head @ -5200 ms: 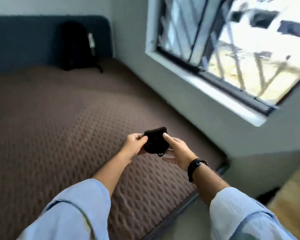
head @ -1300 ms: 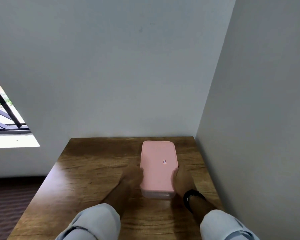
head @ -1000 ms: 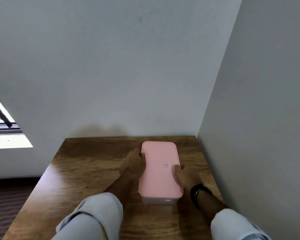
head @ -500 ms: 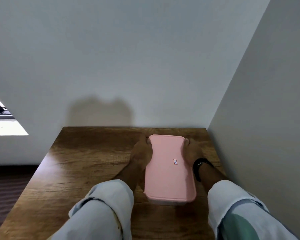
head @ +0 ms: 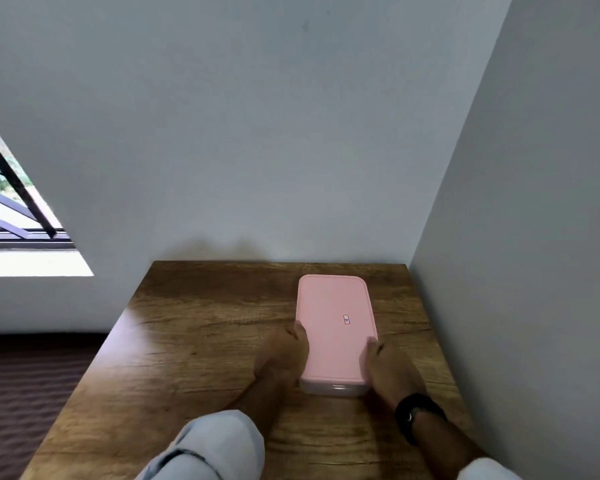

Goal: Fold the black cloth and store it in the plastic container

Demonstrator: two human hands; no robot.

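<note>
A pink-lidded container [head: 336,332] sat on the wooden table [head: 201,344], toward its right side and near the grey wall [head: 534,237] that ran along the table's right edge. Its lid was on, flat and closed, with a small red-edged label [head: 346,319] near the middle, and a strip of the paler, translucent box showed under the lid at the near end. The far end of the container lay close to the back wall [head: 257,116] without touching it.

The left hand [head: 283,356] lay against the container's left side, thumb up by the lid's edge, fingers [head: 298,336] pressed to the wall of the box. The right hand [head: 390,370] pressed against the right side near the front corner, fingers curled onto the edge, a black band [head: 417,415] around the wrist. Both hands seemed to be clasping the container between them, though from here how firm the hold was could not be told. Pale blue sleeves [head: 215,445] covered both forearms.

The black cloth was nowhere in sight; the opaque lid hid whatever lay inside. At the far left, a barred window [head: 11,209] let in bright light above its white sill.
</note>
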